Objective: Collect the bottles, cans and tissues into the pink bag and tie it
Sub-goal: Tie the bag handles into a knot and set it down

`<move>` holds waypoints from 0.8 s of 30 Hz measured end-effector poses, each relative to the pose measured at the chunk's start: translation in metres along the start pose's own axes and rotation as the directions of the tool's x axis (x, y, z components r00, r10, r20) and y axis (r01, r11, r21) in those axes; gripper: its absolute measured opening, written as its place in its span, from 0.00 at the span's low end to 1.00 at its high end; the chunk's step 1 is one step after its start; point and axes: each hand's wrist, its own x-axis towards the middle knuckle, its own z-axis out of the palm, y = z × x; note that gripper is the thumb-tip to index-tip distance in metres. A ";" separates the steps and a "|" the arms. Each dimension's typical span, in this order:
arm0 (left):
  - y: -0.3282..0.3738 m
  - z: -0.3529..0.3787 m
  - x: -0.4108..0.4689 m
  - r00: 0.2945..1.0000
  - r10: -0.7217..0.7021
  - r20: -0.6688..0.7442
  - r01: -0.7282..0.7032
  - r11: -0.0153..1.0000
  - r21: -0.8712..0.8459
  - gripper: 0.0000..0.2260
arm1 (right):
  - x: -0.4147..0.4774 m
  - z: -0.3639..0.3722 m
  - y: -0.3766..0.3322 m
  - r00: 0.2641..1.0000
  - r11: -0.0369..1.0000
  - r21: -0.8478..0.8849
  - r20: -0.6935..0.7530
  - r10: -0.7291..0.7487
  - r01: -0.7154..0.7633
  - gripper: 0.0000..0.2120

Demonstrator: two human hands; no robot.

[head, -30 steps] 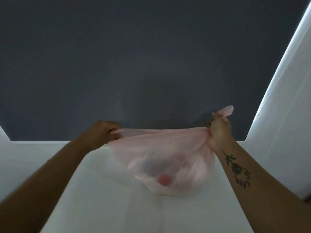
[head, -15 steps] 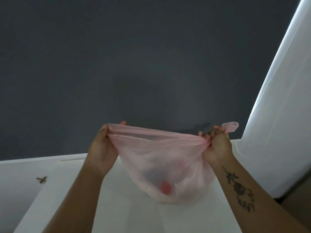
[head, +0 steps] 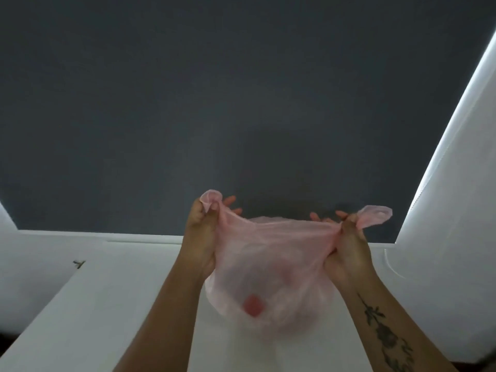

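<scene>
The pink bag hangs between both hands over the white table, its mouth stretched taut across the top and its rounded bottom low over, perhaps resting on, the surface. Through the thin plastic a red blurred shape shows near the bottom; the other contents are too hazy to name. The left hand pinches the bag's left corner, a loop of plastic sticking up above its curled fingers. The right hand grips the right corner the same way, a loop of plastic poking out past it. The right forearm carries a dark flower tattoo. Behind stands a dark grey wall, with a white blind at the right
</scene>
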 end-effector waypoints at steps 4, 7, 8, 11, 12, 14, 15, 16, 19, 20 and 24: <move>-0.013 0.018 -0.010 0.983 -0.028 -0.183 0.017 0.998 -0.062 0.11 | 0.007 0.002 -0.003 0.999 0.999 0.002 -0.016 0.038 -0.038 0.12; -0.013 0.030 -0.014 0.963 -0.220 -0.158 0.151 0.920 -0.361 0.15 | 0.005 0.009 -0.001 0.989 0.985 -0.124 0.074 0.131 -0.121 0.13; -0.014 0.031 -0.016 0.964 -0.225 -0.143 0.159 0.914 -0.373 0.12 | 0.006 0.009 0.001 0.981 0.973 -0.182 0.107 0.164 -0.143 0.12; -0.017 0.029 -0.023 0.983 -0.134 -0.125 0.100 0.963 -0.250 0.10 | 0.009 0.006 0.005 0.968 0.962 -0.231 0.169 0.185 -0.144 0.11; -0.018 0.027 -0.024 0.989 -0.107 -0.105 0.084 0.976 -0.202 0.11 | 0.009 0.006 0.007 0.966 0.972 -0.192 0.191 0.173 -0.136 0.12; -0.019 0.022 -0.022 0.996 -0.080 -0.043 0.072 0.985 -0.157 0.10 | 0.005 0.008 0.011 0.961 0.982 -0.135 0.224 0.161 -0.133 0.12; -0.019 0.021 -0.020 0.997 -0.074 -0.016 0.071 0.986 -0.151 0.10 | 0.004 0.010 0.013 0.964 0.984 -0.142 0.225 0.140 -0.109 0.13; -0.019 0.019 -0.017 0.997 -0.077 0.000 0.077 0.988 -0.137 0.10 | 0.004 0.012 0.017 0.972 0.985 -0.158 0.209 0.106 -0.073 0.13; -0.021 0.016 -0.013 0.994 -0.106 -0.022 0.103 0.990 -0.098 0.17 | 0.006 0.020 0.027 0.996 0.981 -0.192 0.084 0.035 -0.018 0.12; -0.022 0.015 -0.011 0.992 -0.117 -0.046 0.112 0.988 -0.106 0.19 | 0.006 0.024 0.030 0.998 0.983 -0.184 0.051 0.026 -0.016 0.12; -0.026 0.010 -0.003 0.981 -0.182 -0.072 0.169 0.973 -0.157 0.17 | 0.003 0.032 0.039 0.997 0.988 -0.146 0.052 0.054 -0.046 0.08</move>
